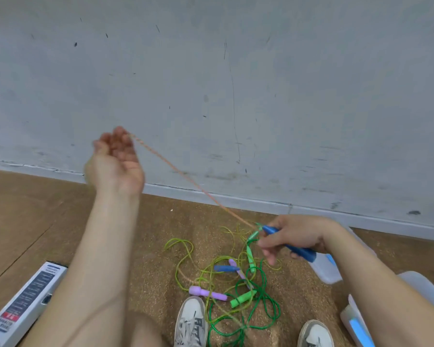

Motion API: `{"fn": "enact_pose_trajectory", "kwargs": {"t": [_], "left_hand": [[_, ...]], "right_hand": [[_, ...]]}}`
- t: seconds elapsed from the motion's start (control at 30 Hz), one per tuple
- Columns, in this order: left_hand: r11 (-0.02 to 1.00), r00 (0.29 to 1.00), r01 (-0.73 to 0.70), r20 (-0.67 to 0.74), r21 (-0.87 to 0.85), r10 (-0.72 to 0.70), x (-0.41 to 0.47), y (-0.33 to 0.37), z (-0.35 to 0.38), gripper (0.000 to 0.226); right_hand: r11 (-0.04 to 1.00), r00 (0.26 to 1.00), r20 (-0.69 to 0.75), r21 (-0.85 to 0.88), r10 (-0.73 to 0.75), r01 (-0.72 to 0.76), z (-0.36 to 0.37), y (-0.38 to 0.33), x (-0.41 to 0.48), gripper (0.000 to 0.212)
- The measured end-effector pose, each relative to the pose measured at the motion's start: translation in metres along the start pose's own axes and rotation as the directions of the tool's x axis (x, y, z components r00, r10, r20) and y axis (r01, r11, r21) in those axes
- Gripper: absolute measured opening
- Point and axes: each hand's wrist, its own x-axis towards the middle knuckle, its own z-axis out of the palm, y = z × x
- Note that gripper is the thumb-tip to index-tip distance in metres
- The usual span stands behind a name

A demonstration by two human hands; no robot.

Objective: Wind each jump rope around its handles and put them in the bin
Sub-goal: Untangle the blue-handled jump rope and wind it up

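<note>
Orange braided rope [186, 174] stretches taut above the tangle of other ropes [238, 291], pinched in my raised left hand [115, 159], its blue plastic handle [303, 251] gripped by my right hand [296, 236]; I'd keep tension for tight, even turns.

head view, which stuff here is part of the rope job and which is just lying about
Job: orange rope, pinched by left hand; blue handle gripped by right hand; tangled ropes on the floor; clear bin.
Lying about: white box; shoes.
</note>
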Motion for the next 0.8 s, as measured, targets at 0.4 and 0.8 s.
{"fn": "enact_pose_trajectory", "kwargs": {"t": [0.4,0.8], "left_hand": [[-0.299,0.781,-0.123,-0.093,0.946,-0.618,-0.033,-0.042,-0.035,0.008],[-0.031,-0.084,-0.190,-0.048,0.981,-0.995,-0.109,-0.092,-0.021,0.027]], "right_hand": [[0.309,0.927,-0.332,0.876,-0.173,0.371,-0.008,-0.042,-0.005,0.014],[-0.137,0.839,-0.520,0.854,-0.163,0.503,-0.025,-0.040,-0.014,0.024]]}}
